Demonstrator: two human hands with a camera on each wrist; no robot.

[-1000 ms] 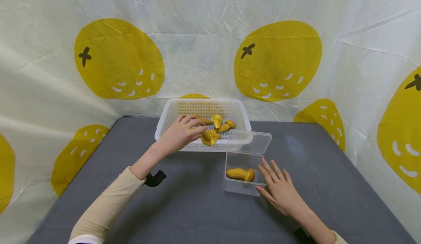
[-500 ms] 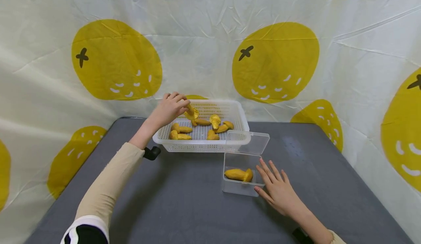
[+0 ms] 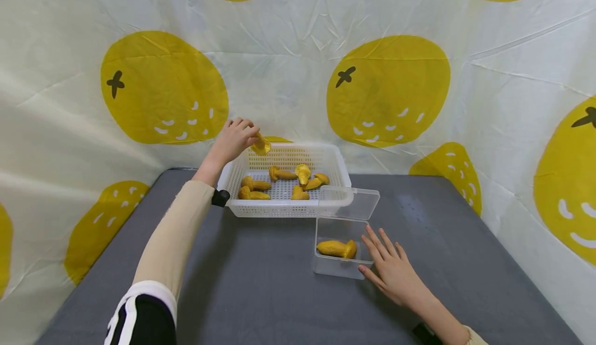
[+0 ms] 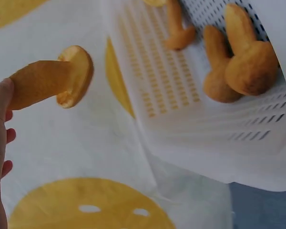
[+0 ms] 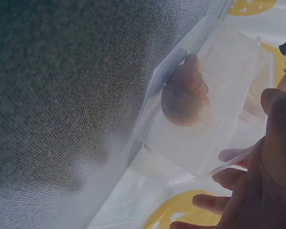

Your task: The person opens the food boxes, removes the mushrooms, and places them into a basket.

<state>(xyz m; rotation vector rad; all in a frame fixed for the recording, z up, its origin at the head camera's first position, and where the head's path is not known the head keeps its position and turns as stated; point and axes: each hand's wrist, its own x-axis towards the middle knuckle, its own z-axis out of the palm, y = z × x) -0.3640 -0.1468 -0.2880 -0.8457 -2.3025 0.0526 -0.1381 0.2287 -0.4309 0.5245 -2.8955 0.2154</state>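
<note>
My left hand (image 3: 234, 139) pinches a yellow-orange mushroom (image 4: 40, 85) by its stem, cap pointing away from the fingers. In the head view it is raised at the back left corner of the white perforated basket (image 3: 274, 212). Several similar mushrooms (image 3: 283, 174) lie spread over the basket floor. A small clear plastic box (image 3: 338, 269) stands in front with one mushroom (image 3: 336, 249) lying inside. Spread and fairly straight, the fingers of my right hand (image 3: 395, 276) rest at the box's right side; the right wrist view shows the fingertips right at its wall.
The box's clear lid (image 3: 356, 203) is tilted back and overlaps the basket's front right corner. A dark grey cloth (image 3: 261, 288) covers the table. Behind and at both sides hangs a pale curtain (image 3: 279, 76) with yellow fruit prints.
My left hand, keeping the mushroom, has moved back and left from over the basket's front to its far left corner. My right hand stays at the box.
</note>
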